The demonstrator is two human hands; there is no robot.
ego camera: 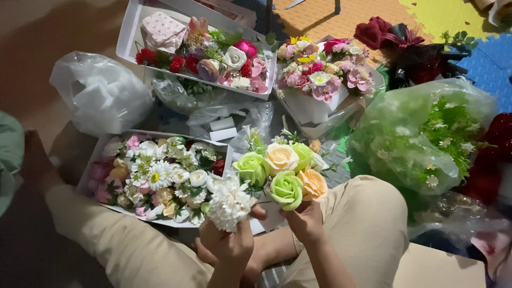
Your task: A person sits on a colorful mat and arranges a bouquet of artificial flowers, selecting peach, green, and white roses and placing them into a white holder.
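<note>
My left hand grips the stem of a white carnation, its ruffled head held upright just above my fingers. My right hand holds a small bunch of roses by their stems: green, cream and orange heads packed together. The carnation sits against the left side of the bunch. Both hands are over my crossed legs in beige trousers.
A white box of mixed daisies and roses lies left of my hands. Farther off are another white box of red and pink flowers, a pink bouquet, a white plastic bag, a green wrapped bundle and dark red roses.
</note>
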